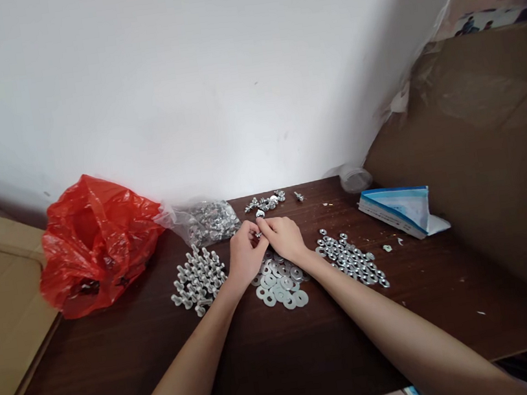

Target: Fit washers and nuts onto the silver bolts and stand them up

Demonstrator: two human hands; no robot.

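My left hand [246,252] and my right hand [285,237] meet at the fingertips above the middle of the table, both closed. Pinched between them is a small metal bolt [258,235], mostly hidden by the fingers. Just beyond the fingertips shows a shiny round washer-like piece [260,213]; whether it belongs to the held bolt I cannot tell. Flat washers [280,286] lie in a pile under my wrists. Left of them stand many bolts [198,275], heads down. A spread of nuts [353,260] lies beside my right forearm.
Assembled bolts [267,202] lie near the wall. A clear bag of metal hardware [212,221] and a red plastic bag [98,247] are at the left, by cardboard [5,312]. To the right are a round clear container [356,179], a blue-white packet [397,208] and a large box [484,160].
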